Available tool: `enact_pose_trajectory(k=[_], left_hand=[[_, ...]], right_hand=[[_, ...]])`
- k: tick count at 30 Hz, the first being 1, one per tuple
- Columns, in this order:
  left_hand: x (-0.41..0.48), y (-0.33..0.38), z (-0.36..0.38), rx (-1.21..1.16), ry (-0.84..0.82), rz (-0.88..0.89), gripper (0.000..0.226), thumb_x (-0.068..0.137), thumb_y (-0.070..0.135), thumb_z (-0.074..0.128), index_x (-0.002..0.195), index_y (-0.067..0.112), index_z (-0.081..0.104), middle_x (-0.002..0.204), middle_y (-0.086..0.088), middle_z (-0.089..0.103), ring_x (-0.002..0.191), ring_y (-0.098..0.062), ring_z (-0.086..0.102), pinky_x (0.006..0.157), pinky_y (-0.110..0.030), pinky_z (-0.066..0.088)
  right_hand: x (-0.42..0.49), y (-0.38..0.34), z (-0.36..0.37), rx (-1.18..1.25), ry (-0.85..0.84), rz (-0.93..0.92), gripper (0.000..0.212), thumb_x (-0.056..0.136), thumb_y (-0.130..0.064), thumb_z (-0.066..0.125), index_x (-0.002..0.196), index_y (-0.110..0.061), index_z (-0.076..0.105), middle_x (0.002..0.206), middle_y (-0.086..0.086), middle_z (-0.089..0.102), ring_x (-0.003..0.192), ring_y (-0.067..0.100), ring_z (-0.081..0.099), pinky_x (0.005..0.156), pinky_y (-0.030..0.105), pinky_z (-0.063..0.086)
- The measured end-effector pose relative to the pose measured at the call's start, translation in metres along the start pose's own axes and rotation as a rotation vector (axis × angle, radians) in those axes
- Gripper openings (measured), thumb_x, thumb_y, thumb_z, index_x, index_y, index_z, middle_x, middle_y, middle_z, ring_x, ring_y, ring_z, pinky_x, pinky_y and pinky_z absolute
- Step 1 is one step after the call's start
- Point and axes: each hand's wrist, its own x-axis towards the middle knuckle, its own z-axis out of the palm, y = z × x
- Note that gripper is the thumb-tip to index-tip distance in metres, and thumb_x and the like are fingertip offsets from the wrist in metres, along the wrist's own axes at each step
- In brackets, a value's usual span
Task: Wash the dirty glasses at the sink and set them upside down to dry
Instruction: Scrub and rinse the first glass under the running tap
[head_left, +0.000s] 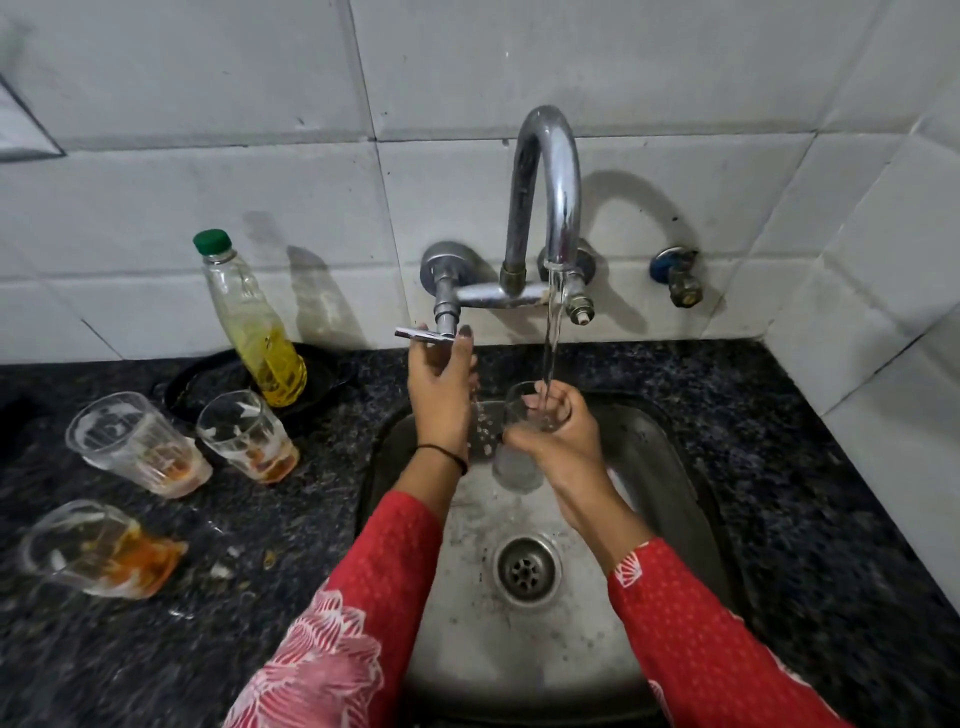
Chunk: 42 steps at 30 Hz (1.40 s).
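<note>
Right hand (558, 441): reached over the sink (670, 467) from the near edge, forearm angled inward, fingers wrapped around a clear glass (519, 457). The glass stood upright over the sink, mouth under the water stream (551, 343) falling from the tap (550, 176).

Left hand (441, 389): raised above the sink's far left rim, palm turned down, fingertips pinching the tap's lever handle (423, 335); a thin dark band sat at the wrist. Both forearms wore red patterned sleeves (374, 597).

Dirty glasses, left of the sink on the dark speckled tabletop (805, 467): two glasses (247, 436) upright with orange residue at the bottom; a third glass (98, 548) lying on its side nearest the front edge, orange residue inside.

Bottle (249, 322): clear, green cap, yellow liquid, resting in a black pan (208, 379) behind the upright glasses. No legible label.

Open room: bare tabletop right of the sink up to the tiled wall; drain (527, 569) uncovered in the sink's near half.
</note>
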Motion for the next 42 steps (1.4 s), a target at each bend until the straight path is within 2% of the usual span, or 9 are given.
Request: enact_pose_trajectory(k=[3, 9, 13, 17, 22, 25, 29, 35, 42], left_hand=[[0.011, 0.010, 0.012, 0.105, 0.160, 0.067, 0.019, 0.087, 0.012, 0.065, 0.105, 0.013, 0.060, 0.083, -0.003, 0.061, 0.069, -0.014, 0.055, 0.071, -0.039, 0.052], [0.007, 0.013, 0.003, 0.754, 0.079, 0.443, 0.033, 0.086, -0.003, 0.058, 0.118, 0.000, 0.057, 0.113, -0.018, 0.043, 0.089, -0.016, 0.046, 0.090, -0.030, 0.045], [0.001, 0.020, -0.009, 0.790, -0.041, 0.496, 0.053, 0.085, -0.011, 0.053, 0.135, 0.007, 0.045, 0.123, -0.014, 0.039, 0.089, -0.023, 0.055, 0.088, -0.024, 0.046], [-0.038, 0.003, -0.036, 0.716, -0.165, 0.354, 0.058, 0.091, -0.002, 0.052, 0.144, 0.013, 0.033, 0.125, -0.006, 0.041, 0.093, -0.016, 0.057, 0.085, -0.015, 0.043], [-0.109, -0.034, -0.091, 0.825, -0.419, -0.187, 0.037, 0.094, 0.027, 0.056, 0.128, 0.014, 0.050, 0.122, -0.006, 0.058, 0.090, -0.011, 0.059, 0.077, -0.020, 0.047], [-0.131, -0.041, -0.118, 0.868, -0.489, -0.186, 0.031, 0.085, 0.020, 0.069, 0.114, 0.018, 0.057, 0.106, -0.003, 0.060, 0.076, -0.003, 0.057, 0.069, -0.013, 0.047], [-0.148, -0.042, -0.142, 0.851, -0.390, -0.135, 0.069, 0.071, 0.013, 0.081, 0.127, 0.028, 0.044, 0.119, 0.001, 0.050, 0.099, -0.010, 0.057, 0.077, -0.004, 0.044], [-0.152, -0.017, -0.158, 0.760, -0.238, 0.034, 0.059, 0.066, 0.013, 0.081, 0.116, 0.031, 0.055, 0.105, 0.007, 0.067, 0.093, -0.005, 0.065, 0.080, -0.012, 0.049], [-0.124, 0.051, -0.183, 0.604, -0.244, 0.128, 0.060, 0.069, 0.011, 0.083, 0.122, 0.025, 0.057, 0.114, 0.009, 0.067, 0.101, 0.004, 0.063, 0.085, -0.012, 0.049]], right_hand=[[-0.001, -0.004, -0.001, 0.007, 0.002, -0.013, 0.051, 0.065, 0.011, 0.074, 0.099, -0.022, 0.053, 0.097, -0.001, 0.061, 0.085, 0.009, 0.060, 0.081, 0.022, 0.050], [-0.009, -0.003, -0.009, -0.045, 0.008, 0.048, 0.055, 0.066, 0.006, 0.077, 0.111, -0.015, 0.053, 0.093, -0.003, 0.062, 0.084, 0.008, 0.060, 0.080, 0.023, 0.050], [-0.024, 0.005, -0.014, -0.113, -0.075, 0.173, 0.057, 0.072, -0.010, 0.078, 0.117, -0.024, 0.047, 0.100, 0.000, 0.060, 0.087, 0.011, 0.059, 0.077, 0.031, 0.052], [-0.045, 0.029, -0.016, 0.030, -0.120, 0.452, 0.034, 0.077, -0.019, 0.074, 0.106, -0.016, 0.057, 0.090, 0.005, 0.064, 0.073, 0.016, 0.060, 0.056, 0.026, 0.048], [-0.073, 0.069, -0.011, 0.218, -0.148, 0.864, 0.022, 0.082, -0.035, 0.065, 0.086, -0.013, 0.065, 0.064, 0.005, 0.065, 0.064, 0.021, 0.061, 0.064, 0.033, 0.051], [-0.090, 0.087, -0.003, 0.319, -0.169, 0.940, 0.032, 0.085, -0.040, 0.060, 0.079, -0.010, 0.065, 0.068, 0.010, 0.069, 0.064, 0.023, 0.065, 0.067, 0.035, 0.055], [-0.103, 0.093, 0.013, 0.490, -0.205, 1.010, 0.050, 0.086, -0.048, 0.056, 0.093, 0.000, 0.067, 0.075, 0.017, 0.073, 0.062, 0.026, 0.070, 0.064, 0.034, 0.058], [-0.110, 0.079, 0.020, 0.159, -0.370, 0.819, 0.060, 0.090, -0.063, 0.042, 0.081, -0.007, 0.062, 0.055, 0.005, 0.067, 0.048, 0.017, 0.063, 0.047, 0.030, 0.054], [-0.080, 0.024, 0.036, -0.175, -0.257, 0.149, 0.011, 0.093, -0.003, 0.051, 0.102, -0.005, 0.056, 0.068, 0.011, 0.062, 0.054, 0.023, 0.062, 0.047, 0.027, 0.053]])
